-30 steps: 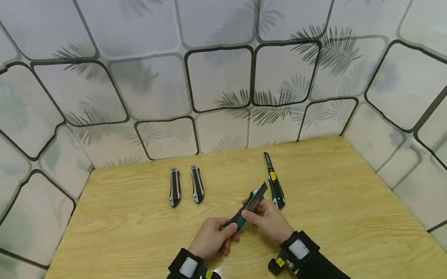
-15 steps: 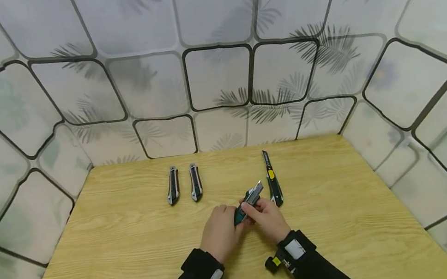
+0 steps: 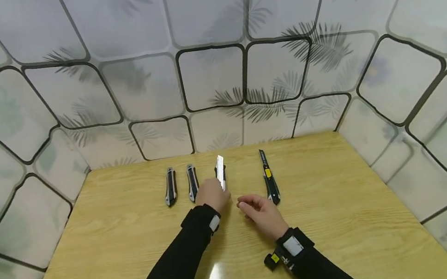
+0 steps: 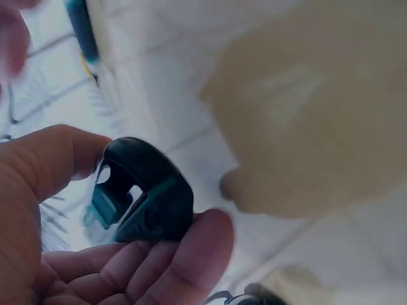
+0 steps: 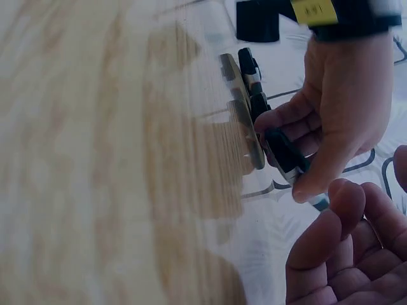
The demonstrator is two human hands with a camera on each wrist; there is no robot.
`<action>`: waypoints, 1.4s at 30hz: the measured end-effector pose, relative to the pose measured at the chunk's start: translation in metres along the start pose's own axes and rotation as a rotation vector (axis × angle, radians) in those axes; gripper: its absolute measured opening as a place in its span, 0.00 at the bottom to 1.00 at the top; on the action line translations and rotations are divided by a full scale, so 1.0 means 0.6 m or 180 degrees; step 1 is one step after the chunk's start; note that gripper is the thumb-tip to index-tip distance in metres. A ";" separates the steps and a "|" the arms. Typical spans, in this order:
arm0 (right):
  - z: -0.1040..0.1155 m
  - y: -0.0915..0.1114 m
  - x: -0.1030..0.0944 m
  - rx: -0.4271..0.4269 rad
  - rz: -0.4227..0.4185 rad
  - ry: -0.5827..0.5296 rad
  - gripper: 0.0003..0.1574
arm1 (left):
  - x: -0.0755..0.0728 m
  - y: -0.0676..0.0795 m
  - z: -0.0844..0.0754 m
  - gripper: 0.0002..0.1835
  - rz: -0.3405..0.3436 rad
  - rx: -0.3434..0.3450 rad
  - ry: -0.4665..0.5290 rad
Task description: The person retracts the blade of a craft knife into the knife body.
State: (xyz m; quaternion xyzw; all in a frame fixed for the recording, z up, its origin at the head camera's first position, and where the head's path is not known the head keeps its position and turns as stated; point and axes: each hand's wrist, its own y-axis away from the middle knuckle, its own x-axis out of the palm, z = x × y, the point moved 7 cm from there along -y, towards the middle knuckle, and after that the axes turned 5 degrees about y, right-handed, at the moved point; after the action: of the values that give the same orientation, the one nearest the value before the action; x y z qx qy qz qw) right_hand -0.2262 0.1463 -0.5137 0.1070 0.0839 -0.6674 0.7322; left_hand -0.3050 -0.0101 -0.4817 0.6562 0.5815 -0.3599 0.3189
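Note:
My left hand grips a utility knife over the table, its bright blade pointing toward the back wall. In the left wrist view the dark green butt end of this knife sits between thumb and fingers. Just left of that hand are two grey-and-black utility knives, an outer one and an inner one. My right hand holds nothing, its fingers loosely bent, thumb near the fingertips. Beside it lies a black utility knife with a yellow slider and its blade out.
The light wooden table ends at a patterned cloth wall that wraps round the back and sides. Each wrist wears a black band, with a small camera visible at the right one.
Both hands held the green-and-black knife before. The right hand has let go, and the left hand has carried the knife forward and left, toward the row of knives.

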 end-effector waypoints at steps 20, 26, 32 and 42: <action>0.045 -0.006 -0.071 -0.0394 -0.0474 0.1226 0.21 | -0.018 -0.018 -0.002 0.35 -0.0109 0.0154 -0.0909; 0.024 -0.051 -0.139 0.0032 -0.0653 0.2399 0.33 | -0.056 0.065 -0.028 0.33 -0.0305 0.0461 -0.0133; 0.000 -0.098 -0.165 0.0445 -0.0482 0.3030 0.43 | -0.020 0.123 -0.032 0.32 0.0189 0.0340 0.0785; -0.018 -0.132 -0.146 0.0647 -0.0132 0.3005 0.20 | 0.013 0.147 -0.013 0.28 0.0234 0.0364 0.0927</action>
State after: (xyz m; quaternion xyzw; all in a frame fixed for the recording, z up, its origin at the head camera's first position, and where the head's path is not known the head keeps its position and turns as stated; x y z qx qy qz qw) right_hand -0.3130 0.2262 -0.5041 0.4675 0.3436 -0.5651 0.5866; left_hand -0.2160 -0.0100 -0.4840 0.7394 0.5757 -0.2816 0.2063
